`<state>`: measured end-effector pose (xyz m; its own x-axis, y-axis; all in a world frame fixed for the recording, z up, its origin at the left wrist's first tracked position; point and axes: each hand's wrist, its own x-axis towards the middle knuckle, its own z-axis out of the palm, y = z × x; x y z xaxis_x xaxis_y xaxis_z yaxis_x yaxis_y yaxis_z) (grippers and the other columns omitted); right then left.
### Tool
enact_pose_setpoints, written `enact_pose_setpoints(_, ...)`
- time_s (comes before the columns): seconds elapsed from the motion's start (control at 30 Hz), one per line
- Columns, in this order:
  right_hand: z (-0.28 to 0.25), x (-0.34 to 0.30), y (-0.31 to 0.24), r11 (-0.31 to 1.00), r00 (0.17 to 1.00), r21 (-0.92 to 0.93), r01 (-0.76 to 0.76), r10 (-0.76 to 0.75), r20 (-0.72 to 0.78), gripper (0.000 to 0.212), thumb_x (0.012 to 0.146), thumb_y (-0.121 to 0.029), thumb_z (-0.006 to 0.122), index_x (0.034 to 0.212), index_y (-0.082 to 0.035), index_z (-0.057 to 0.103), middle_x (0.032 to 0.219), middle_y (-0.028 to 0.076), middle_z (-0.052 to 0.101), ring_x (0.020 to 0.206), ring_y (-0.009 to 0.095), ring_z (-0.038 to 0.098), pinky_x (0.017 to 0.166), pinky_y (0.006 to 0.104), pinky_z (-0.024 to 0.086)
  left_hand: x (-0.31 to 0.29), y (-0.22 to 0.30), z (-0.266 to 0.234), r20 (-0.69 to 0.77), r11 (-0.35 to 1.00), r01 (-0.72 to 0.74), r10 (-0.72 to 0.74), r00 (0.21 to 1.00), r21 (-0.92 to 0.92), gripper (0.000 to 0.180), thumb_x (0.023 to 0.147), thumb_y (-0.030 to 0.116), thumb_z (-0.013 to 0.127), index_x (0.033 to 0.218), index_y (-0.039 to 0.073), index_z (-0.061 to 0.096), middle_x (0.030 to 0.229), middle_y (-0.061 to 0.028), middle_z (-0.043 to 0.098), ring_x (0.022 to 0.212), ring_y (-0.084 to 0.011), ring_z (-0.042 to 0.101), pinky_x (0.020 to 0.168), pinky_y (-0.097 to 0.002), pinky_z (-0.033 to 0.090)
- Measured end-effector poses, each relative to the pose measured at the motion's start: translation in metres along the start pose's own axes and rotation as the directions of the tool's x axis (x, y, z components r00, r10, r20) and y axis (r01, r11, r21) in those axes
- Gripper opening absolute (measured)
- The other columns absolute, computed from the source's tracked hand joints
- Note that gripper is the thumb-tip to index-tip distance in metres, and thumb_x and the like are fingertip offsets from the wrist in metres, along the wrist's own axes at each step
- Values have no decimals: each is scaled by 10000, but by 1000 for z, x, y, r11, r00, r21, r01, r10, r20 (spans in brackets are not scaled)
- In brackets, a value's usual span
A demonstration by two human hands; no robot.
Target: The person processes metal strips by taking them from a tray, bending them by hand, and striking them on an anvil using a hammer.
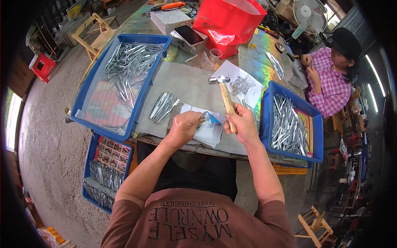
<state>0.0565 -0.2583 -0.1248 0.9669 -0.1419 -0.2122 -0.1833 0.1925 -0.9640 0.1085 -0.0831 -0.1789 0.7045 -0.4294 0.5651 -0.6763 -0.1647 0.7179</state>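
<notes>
My right hand (242, 122) grips the wooden handle of a small hammer (225, 96); its metal head is raised above the table. My left hand (185, 126) pinches a thin metal piece (204, 114) over a white sheet with a blue mark (211, 124). Just left of that hand lies a small pile of silvery metal strips (163, 106) on the grey mat (186, 82).
A big blue tray (124, 39) of metal strips sits at the left, another blue tray (271, 120) at the right, a third on the floor (92, 155). A red bag (227, 20), a phone on a box (188, 35) and a fan (310, 14) stand behind. A person in a plaid shirt (331, 82) works at the far right.
</notes>
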Motion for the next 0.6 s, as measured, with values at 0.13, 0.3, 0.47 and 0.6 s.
enact_pose_setpoints(0.13, 8, -30, -25, 991, 996, -111, 71, -65, 62, 231, 719, -20, 502, 935, 43, 447, 706, 56, 495, 445, 77, 436, 384, 196, 351, 0, 0, -1, -9, 1000, -11, 11, 1000, -29, 67, 693, 16, 568, 741, 18, 522, 611, -136, 503, 560, -294, 501, 501, -338, 393)
enact_pose_setpoints(0.3, 9, -66, -52, 883, 979, -424, 201, -175, 100, 362, 782, -4, 483, 1139, 0, 419, 698, 38, 509, 546, 61, 450, 475, 200, 384, -1, 1, 1, -31, 999, -40, 39, 999, -16, 82, 690, 24, 570, 761, 21, 528, 624, -134, 520, 593, -293, 521, 519, -341, 408)
enact_pose_setpoints(0.47, 9, -87, -54, 656, 932, -667, 354, -303, 197, 466, 751, 10, 542, 1194, -19, 401, 849, 117, 572, 700, 125, 548, 646, 242, 444, 1, 5, 0, -23, 999, -43, 43, 999, -20, 85, 694, 18, 561, 769, 24, 523, 632, -133, 524, 599, -292, 526, 531, -342, 413)
enact_pose_setpoints(0.6, 20, -94, -83, 409, 841, -763, 501, -439, 317, 432, 739, 27, 540, 1157, 23, 429, 943, 150, 579, 772, 163, 577, 669, 250, 442, 0, 2, -1, -24, 998, -58, 58, 998, -11, 75, 697, 11, 552, 758, 24, 510, 639, -131, 525, 598, -293, 524, 533, -345, 413)
